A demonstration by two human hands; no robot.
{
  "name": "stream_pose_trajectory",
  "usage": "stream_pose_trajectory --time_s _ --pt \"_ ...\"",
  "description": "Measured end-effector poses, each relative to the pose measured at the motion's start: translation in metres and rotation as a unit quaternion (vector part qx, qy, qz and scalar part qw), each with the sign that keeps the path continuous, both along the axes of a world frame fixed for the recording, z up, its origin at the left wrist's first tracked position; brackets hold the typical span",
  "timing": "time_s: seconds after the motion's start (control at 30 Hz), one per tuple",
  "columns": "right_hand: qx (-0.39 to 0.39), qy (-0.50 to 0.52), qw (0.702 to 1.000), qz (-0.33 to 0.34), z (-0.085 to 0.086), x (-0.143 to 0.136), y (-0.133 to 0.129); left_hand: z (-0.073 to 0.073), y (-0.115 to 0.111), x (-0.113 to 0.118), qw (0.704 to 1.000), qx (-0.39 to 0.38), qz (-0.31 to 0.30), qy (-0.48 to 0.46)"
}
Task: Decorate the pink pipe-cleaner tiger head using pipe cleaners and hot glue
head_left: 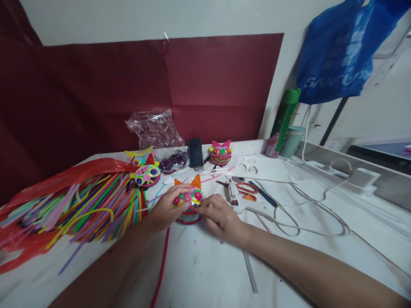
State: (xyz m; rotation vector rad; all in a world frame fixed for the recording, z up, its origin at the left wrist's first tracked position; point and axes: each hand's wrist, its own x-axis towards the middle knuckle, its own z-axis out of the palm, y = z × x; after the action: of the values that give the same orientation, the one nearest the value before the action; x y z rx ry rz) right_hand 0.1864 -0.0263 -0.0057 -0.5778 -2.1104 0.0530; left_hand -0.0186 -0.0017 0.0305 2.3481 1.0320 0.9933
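Note:
A round animal-face craft (189,197) with orange pointed ears, pink button eyes and a red rim lies on the white table in front of me. My left hand (167,207) grips its left side, thumb across the front near the pink nose. On the other side, my right hand (221,216) has its fingertips pinched against the face's lower right edge; whatever sits between them is too small to make out. Just right of that hand lies a white hot glue gun (233,194). A dark pink pipe cleaner (163,261) runs down the table below the craft.
Colourful pipe cleaners (93,209) spread over a red plastic bag (105,164) at left, beside a finished face (147,174). Behind stand a phone (195,152) and a pink-eared face (221,152). Orange-handled scissors (247,188) and a looping cord (324,212) lie right.

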Motion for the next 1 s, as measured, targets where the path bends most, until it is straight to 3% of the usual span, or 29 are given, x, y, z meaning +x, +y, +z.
stream_pose_trajectory --time_s 0.07,0.17,0.27,0.43,0.53,0.63,0.73,0.93,1.0 --pt "-0.103 0.095 0.99 0.007 -0.001 -0.001 0.003 0.0 0.001 -0.001 1.0 -0.007 0.003 -0.002" --pt "-0.272 0.191 0.943 0.012 -0.002 -0.002 0.009 0.0 0.004 -0.002 0.999 -0.025 0.026 -0.005" --pt "-0.363 0.232 0.903 0.011 -0.003 -0.003 0.014 -0.001 0.005 -0.003 0.999 -0.037 0.038 -0.009" --pt "-0.306 0.243 0.918 -0.063 -0.006 -0.001 0.017 -0.014 0.004 -0.002 0.998 -0.012 0.052 -0.039" --pt "-0.29 0.218 0.927 -0.092 -0.011 0.0 0.02 -0.026 0.008 -0.005 0.978 0.04 0.163 -0.127" --pt "-0.316 0.195 0.925 -0.08 -0.018 -0.001 0.024 -0.036 0.017 -0.011 0.956 -0.055 0.238 -0.16" --pt "-0.346 0.198 0.916 -0.039 -0.02 -0.002 0.027 -0.04 0.021 -0.014 0.958 -0.172 0.185 -0.138" --pt "-0.346 0.254 0.9 0.075 -0.019 -0.003 0.03 -0.047 0.015 -0.001 0.974 -0.154 0.066 -0.151" --pt "-0.326 0.264 0.902 0.101 -0.022 -0.003 0.032 -0.05 0.014 0.002 0.969 -0.167 0.063 -0.17"
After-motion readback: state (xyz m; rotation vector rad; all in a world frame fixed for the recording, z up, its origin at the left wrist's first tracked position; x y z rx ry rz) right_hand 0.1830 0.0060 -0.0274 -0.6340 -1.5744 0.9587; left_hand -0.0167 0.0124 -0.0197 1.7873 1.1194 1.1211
